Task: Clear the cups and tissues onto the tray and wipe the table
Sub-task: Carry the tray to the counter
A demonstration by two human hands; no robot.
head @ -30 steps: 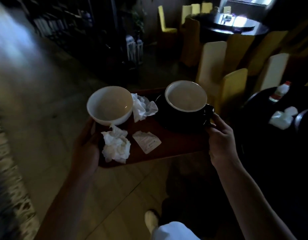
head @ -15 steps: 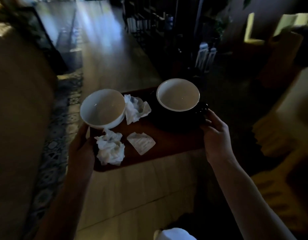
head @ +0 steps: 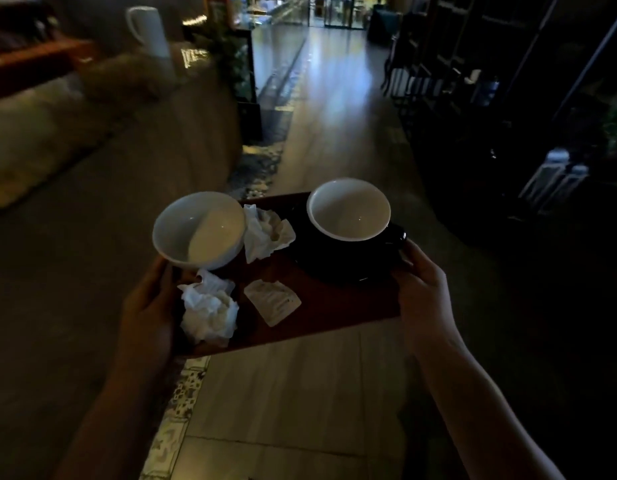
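In the head view, the tray (head: 334, 306) is carried in the air in front of the person, over a pale plank floor (head: 300, 393), with its long axis running across the body from left to right and its far right corner tilted slightly away. The left hand (head: 146, 306) grips the left short edge, fingers curled under and the thumb side against the rim just beside the white cup (head: 198, 230). The right hand (head: 423, 289) clasps the right short edge, thumb on top, just beside the handle of the dark cup (head: 350, 211), which sits on a dark saucer (head: 334, 268). Each hand is closed around the tray, so neither is nearer to the load than the other; the tray spans the gap between them

On the tray, one crumpled tissue (head: 267, 233) lies between the two cups, a second crumpled tissue (head: 210, 311) sits at the near left corner close to the left hand, and a flat torn packet (head: 272, 301) lies near the middle of the near edge

No bench shows here, only a dim aisle running ahead with dark shelving (head: 507, 81) to the right and a blurred pale shape (head: 92, 133) to the left. Judging from this, clearing is done and wiping is not; the wiping seems to hinge on setting the tray down level, since both hands are taken up
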